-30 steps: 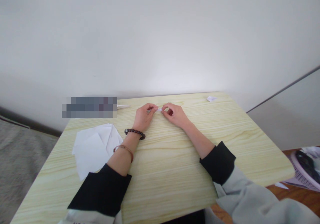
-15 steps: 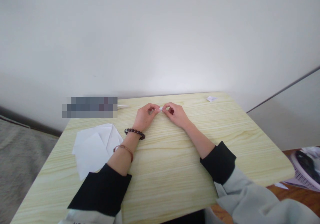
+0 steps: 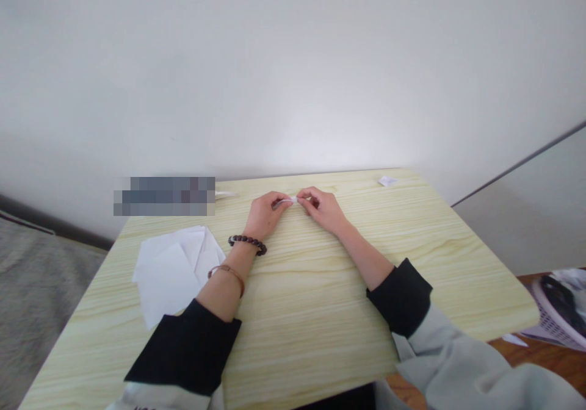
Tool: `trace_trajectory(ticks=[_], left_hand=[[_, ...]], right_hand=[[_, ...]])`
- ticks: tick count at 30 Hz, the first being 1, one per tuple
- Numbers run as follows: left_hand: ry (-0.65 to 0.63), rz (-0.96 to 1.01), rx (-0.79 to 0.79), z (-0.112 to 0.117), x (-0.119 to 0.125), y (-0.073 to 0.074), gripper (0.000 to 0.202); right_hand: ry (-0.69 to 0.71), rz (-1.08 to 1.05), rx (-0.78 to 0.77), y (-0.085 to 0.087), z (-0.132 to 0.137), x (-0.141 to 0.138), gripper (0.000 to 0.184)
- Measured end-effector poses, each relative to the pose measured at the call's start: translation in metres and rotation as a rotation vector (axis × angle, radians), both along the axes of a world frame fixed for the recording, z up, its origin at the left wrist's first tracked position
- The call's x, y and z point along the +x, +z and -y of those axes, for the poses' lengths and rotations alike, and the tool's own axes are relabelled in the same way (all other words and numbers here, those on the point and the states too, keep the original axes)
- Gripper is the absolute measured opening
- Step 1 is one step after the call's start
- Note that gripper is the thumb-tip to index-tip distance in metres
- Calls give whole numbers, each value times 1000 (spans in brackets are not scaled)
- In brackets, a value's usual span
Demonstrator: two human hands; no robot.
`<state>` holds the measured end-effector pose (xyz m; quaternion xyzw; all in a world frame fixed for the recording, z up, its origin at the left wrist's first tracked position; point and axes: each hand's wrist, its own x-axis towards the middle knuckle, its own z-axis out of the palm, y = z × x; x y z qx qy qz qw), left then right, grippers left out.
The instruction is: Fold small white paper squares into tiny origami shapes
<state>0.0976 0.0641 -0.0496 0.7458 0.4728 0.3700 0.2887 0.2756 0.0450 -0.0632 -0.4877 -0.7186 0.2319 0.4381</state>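
Observation:
Between my two hands, over the far middle of the table, is a small folded piece of white paper (image 3: 294, 199). My left hand (image 3: 268, 213) pinches its left end between thumb and fingers, and a thin white edge shows inside that grip. On the other side my right hand (image 3: 323, 207) closes its thumb and fingertips on the right end. The fingers cover most of the paper, so its folded shape is hard to make out. Several loose white paper sheets (image 3: 167, 279) lie overlapping beside my left forearm.
A small folded white paper (image 3: 387, 180) lies near the table's far right corner. At the back left, a blurred-out patch hides an object, with a thin white piece (image 3: 226, 194) beside it. The wall (image 3: 293, 80) borders the far edge; a purple basket (image 3: 556, 318) stands lower right.
The fingers of my left hand have shifted slightly, and more of the white paper's edge now shows in its grip. Both arms stay almost where they were.

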Motion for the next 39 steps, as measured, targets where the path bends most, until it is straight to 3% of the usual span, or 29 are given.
trace_trajectory(ticks=[13, 27, 39], left_hand=[[88, 21, -4, 1, 0, 0, 36], [20, 3, 6, 5, 1, 6, 30], [-71, -47, 146, 1, -1, 0, 23]], right_hand=[[-33, 17, 60, -1, -1, 2, 17], [0, 14, 70, 0, -2, 2, 15], [61, 24, 94, 1, -1, 2, 11]])
